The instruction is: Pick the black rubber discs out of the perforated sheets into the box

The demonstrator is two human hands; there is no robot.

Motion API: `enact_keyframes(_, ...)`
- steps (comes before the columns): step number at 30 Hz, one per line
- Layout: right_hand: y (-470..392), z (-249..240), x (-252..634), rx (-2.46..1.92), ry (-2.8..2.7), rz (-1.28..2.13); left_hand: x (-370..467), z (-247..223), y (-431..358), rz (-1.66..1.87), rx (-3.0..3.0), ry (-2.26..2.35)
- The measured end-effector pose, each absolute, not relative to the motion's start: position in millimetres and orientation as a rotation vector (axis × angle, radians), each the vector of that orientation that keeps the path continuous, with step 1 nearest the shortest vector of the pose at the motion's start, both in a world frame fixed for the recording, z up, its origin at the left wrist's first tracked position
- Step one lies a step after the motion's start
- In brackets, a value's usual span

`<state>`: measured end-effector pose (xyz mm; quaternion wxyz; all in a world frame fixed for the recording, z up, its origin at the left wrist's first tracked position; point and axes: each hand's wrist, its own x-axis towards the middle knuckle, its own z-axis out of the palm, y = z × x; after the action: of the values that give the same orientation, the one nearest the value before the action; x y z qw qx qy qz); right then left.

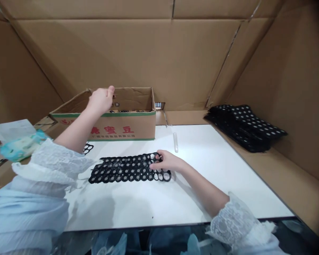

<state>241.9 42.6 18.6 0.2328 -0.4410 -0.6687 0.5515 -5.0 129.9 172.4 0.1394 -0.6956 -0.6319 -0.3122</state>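
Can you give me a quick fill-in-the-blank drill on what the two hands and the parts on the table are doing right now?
1. The right hand rests on the black perforated ____ lying flat on the white table.
2. The left hand reaches over the open cardboard ____ with red print.
3. A stack of black perforated sheets sits on the ____ side of the table.
4. A small clear tube lies ____ the box and the right hand.

Missing words: sheet; box; right; between

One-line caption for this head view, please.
Right hand presses a black perforated holder strip on the white table; left hand reaches over a cardboard box.
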Motion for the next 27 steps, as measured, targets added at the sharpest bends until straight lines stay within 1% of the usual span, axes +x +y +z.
enact_keyframes(2, 41, 17, 241, -1.270, -1.768, 1.555, -10, 170, 135, -0.852, -2.029, -1.849)
enact_keyframes(4, 40, 13, 236, -1.303, -1.663, 1.519, -9, 163, 124, -0.884, -1.986, -1.774)
enact_keyframes(6, 38, 9, 231, -1.297, -1.561, 1.505, 1, 151, 100, -0.954, -1.959, -1.646)
enact_keyframes(8, 36, 9, 228, -1.265, -1.523, 1.599, 18, 133, 70, -0.957, -2.064, -1.581)
enact_keyframes(12, 27, 18, 226, -1.139, -1.540, 1.795, 49, 79, 18, -0.523, -2.643, -1.808)
enact_keyframes(14, 22, 22, 225, -1.077, -1.561, 1.781, 56, 57, 4, -0.445, -2.829, -1.870)
enact_keyframes(17, 17, 24, 222, -1.026, -1.632, 1.703, 59, 42, -4, -0.593, -2.927, -1.921)
enact_keyframes(22, 15, 18, 216, -0.964, -1.641, 1.642, 57, 44, -7, -0.873, -3.059, -1.936)
enact_keyframes(24, 16, 14, 215, -0.989, -1.604, 1.658, 51, 44, -2, -0.969, -3.079, -2.042)
enact_keyframes(27, 18, 8, 215, -1.036, -1.563, 1.673, 35, 43, 10, -1.295, -2.805, -2.265)
